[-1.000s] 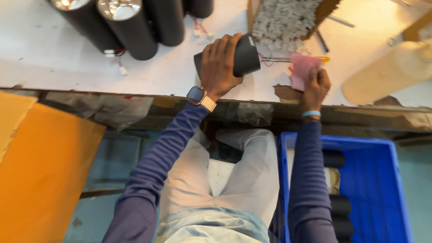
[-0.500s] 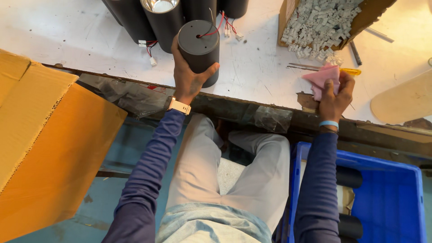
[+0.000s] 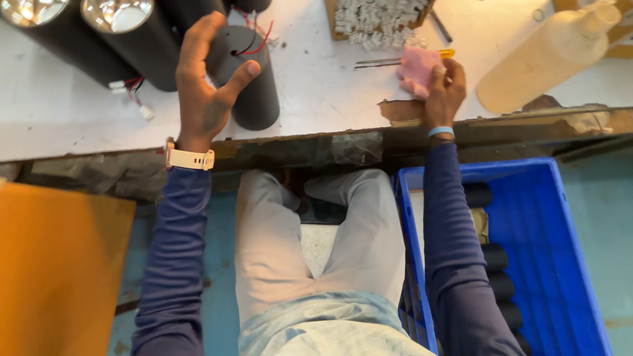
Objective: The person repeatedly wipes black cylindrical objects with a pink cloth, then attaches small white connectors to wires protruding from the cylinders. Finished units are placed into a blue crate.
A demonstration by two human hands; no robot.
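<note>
White workbench (image 3: 316,99): left hand (image 3: 201,92) spread open, black cylinder (image 3: 250,79) at its 3 o'clock, thumb touching. Right hand (image 3: 445,89) pinches a pink cloth (image 3: 417,69); blue crate (image 3: 527,250) at 5 o'clock.

Left hand (image 3: 206,92) raised, fingers spread open — right hand (image 3: 445,89) curled shut, both arms outstretched

Four black cylinders (image 3: 254,79) on the table, perhaps five; one blue crate (image 3: 560,264).

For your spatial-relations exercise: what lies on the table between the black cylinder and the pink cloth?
In the head view, only bare white table lies between the black cylinder and the pink cloth.
</note>
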